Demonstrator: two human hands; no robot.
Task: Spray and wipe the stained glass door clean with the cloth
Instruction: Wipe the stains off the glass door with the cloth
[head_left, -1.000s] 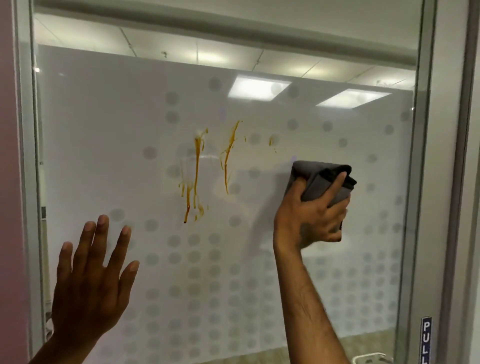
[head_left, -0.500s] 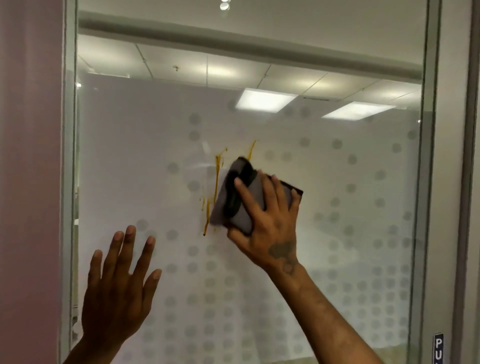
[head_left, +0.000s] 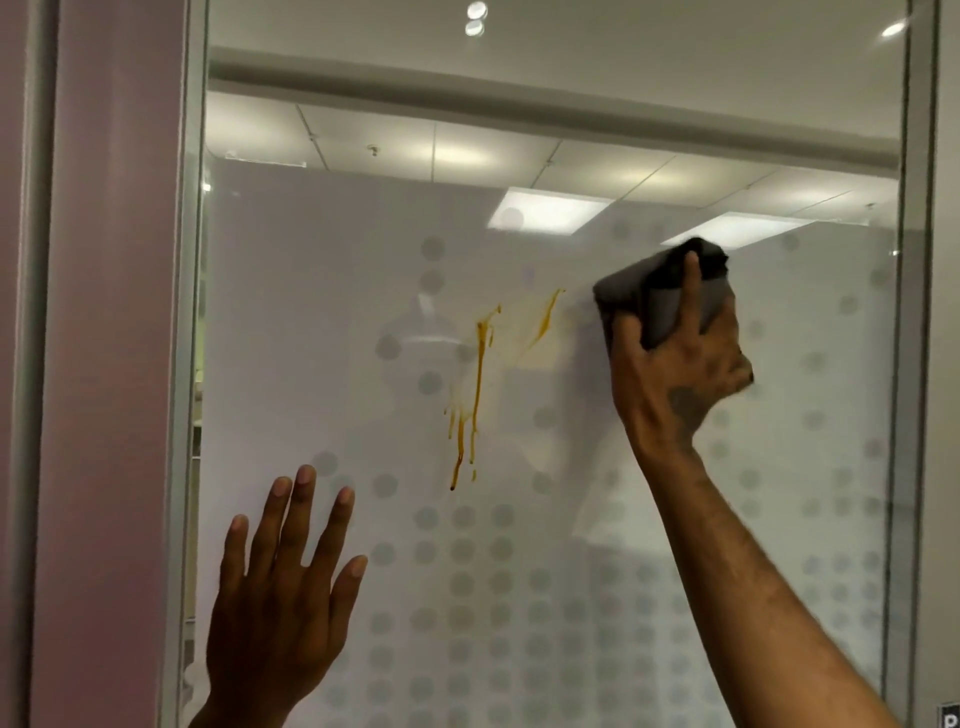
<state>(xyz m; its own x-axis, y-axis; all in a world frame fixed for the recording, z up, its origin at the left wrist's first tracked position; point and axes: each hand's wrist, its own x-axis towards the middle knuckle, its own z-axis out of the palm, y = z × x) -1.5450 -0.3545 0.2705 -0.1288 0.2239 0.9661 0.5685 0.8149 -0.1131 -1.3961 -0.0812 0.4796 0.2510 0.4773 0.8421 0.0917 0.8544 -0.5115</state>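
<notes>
**A:** Cloth (head_left: 655, 296) first — where is it, and who has it?

**B:** Folded into a thick grey pad, clamped in the right hand (head_left: 678, 366) and pressed to the glass door (head_left: 311, 312) at about two o'clock in the view. Fingers spread over its back, thumb hooked round its lower left corner.

**A:** How will it handle?

**B:** My guess: soft, light and limp. It only keeps that pad shape because the hand pinches the folds together, so the place to hold it is across the back with a flat palm — loosen up and it would likely unfold. The glass looks hard and slick, so the pad should glide easily.

**A:** And the mess?

**B:** Orange-brown stain (head_left: 475, 389) sits near the middle of the pane, at roughly nine o'clock from the cloth and a little lower. A long drip runs down toward six o'clock; a shorter streak (head_left: 548, 314) lies just beside the cloth's left edge, with a faint yellowish smear around it.

**A:** Other hand?

**B:** Left hand (head_left: 275, 597) is empty, fingers fanned wide, apparently flat against the glass at seven o'clock, well apart from the cloth and below the drip. No spray bottle is in view.
</notes>
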